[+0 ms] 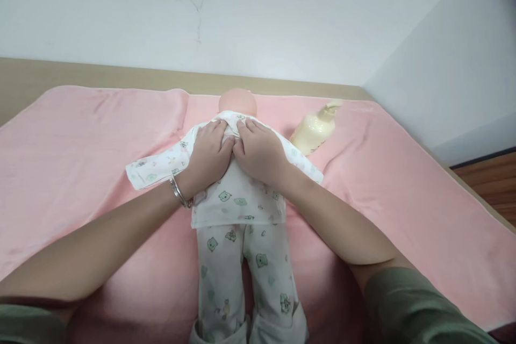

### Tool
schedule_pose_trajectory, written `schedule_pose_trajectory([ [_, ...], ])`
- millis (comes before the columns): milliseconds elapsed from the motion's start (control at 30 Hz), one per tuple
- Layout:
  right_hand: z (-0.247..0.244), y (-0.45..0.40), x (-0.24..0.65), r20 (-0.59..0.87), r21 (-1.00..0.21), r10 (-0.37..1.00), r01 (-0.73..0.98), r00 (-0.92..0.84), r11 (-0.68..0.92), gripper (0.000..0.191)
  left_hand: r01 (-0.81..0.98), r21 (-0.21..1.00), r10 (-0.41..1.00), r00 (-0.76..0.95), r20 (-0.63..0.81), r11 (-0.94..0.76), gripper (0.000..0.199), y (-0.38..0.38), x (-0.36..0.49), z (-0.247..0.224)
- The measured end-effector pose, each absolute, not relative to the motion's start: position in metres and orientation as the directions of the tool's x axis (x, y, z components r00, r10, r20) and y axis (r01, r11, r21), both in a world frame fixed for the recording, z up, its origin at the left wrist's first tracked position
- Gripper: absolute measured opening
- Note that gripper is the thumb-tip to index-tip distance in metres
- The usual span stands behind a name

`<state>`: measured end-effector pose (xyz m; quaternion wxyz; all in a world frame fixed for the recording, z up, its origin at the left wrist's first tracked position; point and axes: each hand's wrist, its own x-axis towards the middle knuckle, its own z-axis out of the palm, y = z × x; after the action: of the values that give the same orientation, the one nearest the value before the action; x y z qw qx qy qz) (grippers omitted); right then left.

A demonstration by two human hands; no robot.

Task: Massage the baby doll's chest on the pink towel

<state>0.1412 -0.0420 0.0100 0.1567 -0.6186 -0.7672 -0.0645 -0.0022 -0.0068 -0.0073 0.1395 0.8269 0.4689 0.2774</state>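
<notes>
A baby doll (pixel 237 101) with a smooth round head lies on the pink cloth, head toward the wall. It wears a white long-sleeved top (pixel 242 207) with green animal prints and matching trousers (pixel 221 279), cuffs folded up at the bottom of the view. My left hand (pixel 209 150), with a silver bangle at the wrist, rests on the left side of the upper torso, fingers stretched out. On the other side my right hand (pixel 260 150) lies the same way. Both thumbs come close together at the middle, below the collar. The doll's own hands are not visible.
A cream-coloured pump bottle (pixel 314 131) lies tilted on the pink cloth (pixel 403 188), right of the doll. Behind runs a light wooden edge (pixel 282 85) against a pale wall (pixel 262 16). Brown wood (pixel 489 183) shows at far right.
</notes>
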Motion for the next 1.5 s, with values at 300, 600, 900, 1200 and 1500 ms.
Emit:
schedule_pose_trajectory([
  [300, -0.004, -0.041, 0.142, 0.538, -0.180, 0.831, 0.945, -0.138, 0.273, 0.060, 0.692, 0.512, 0.859, 0.372, 0.351, -0.509, 0.049, -0.001, -0.006, -0.021],
  [600, -0.005, -0.029, 0.150, 0.387, -0.258, 0.890, 0.898, -0.241, 0.355, 0.055, 0.696, 0.500, 0.853, 0.357, 0.381, -0.515, 0.047, 0.005, -0.007, -0.029],
  [900, -0.005, -0.030, 0.150, 0.396, -0.249, 0.886, 0.901, -0.240, 0.356, 0.051, 0.690, 0.507, 0.852, 0.354, 0.386, -0.517, 0.047, 0.004, -0.007, -0.028],
  [1200, -0.007, -0.032, 0.148, 0.457, -0.200, 0.845, 0.894, -0.277, 0.401, 0.049, 0.681, 0.534, 0.864, 0.362, 0.349, -0.501, 0.047, 0.001, -0.008, -0.021],
  [1500, -0.004, -0.033, 0.147, 0.459, -0.257, 0.871, 0.912, -0.174, 0.318, 0.062, 0.679, 0.541, 0.867, 0.359, 0.345, -0.496, 0.050, 0.001, -0.008, -0.021],
])
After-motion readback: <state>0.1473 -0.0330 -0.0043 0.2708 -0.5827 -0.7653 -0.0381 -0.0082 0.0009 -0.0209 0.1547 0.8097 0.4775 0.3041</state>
